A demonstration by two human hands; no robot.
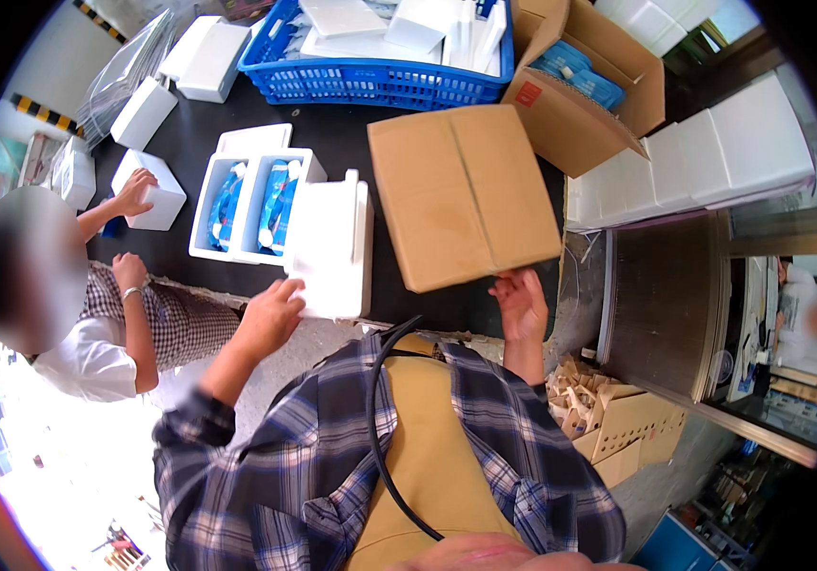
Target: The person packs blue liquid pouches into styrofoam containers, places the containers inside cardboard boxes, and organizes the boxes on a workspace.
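Observation:
My left hand [273,312] has its curled fingers at the near left corner of a closed white foam box [325,252], gripping its edge. Just left of that box stands an open white foam box [197,224] with two compartments, each holding blue-and-white packs [277,205]. A closed cardboard box [461,195] with a seam along its top sits to the right. At its near right edge is my right hand [523,300], palm turned up and fingers loosely bent and apart; the fingertips touch or nearly touch the cardboard, partly hidden under the edge.
A blue crate [370,84] of white foam pieces stands at the back, beside an open carton [570,124] with blue packs. A co-worker's hand [135,193] rests on a white foam box [163,202] at left. Stacked foam boxes [704,152] line the right.

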